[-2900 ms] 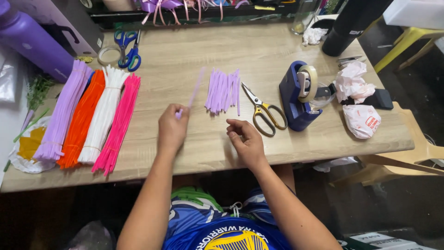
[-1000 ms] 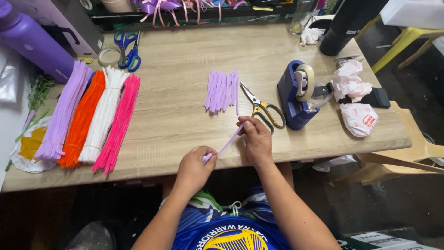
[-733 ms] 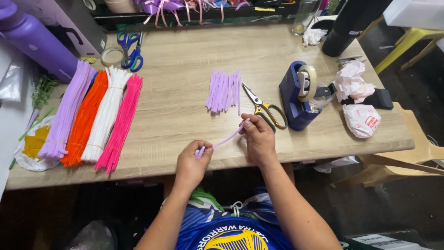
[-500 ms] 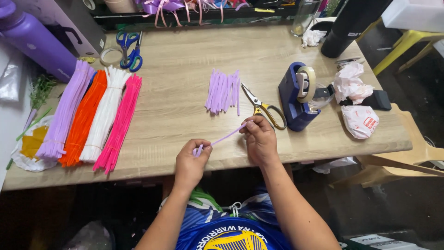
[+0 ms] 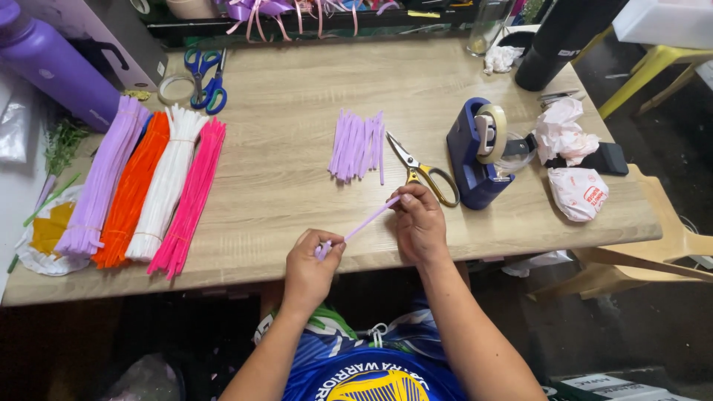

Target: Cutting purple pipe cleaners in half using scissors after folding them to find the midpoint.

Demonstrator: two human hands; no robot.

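Hands at lower centre: my left hand (image 5: 312,260) and right hand (image 5: 417,223) each pinch one end of a lilac pipe cleaner (image 5: 365,220), both grips clenched, stretched above the wooden surface (image 5: 297,111) just below the scissors (image 5: 420,171) and cut lilac pieces (image 5: 358,145).

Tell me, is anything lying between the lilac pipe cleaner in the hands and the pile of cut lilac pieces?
Nothing visible. The lilac pipe cleaner is held by the left hand and right hand; bare table lies before the cut lilac pieces. The scissors lie just right.
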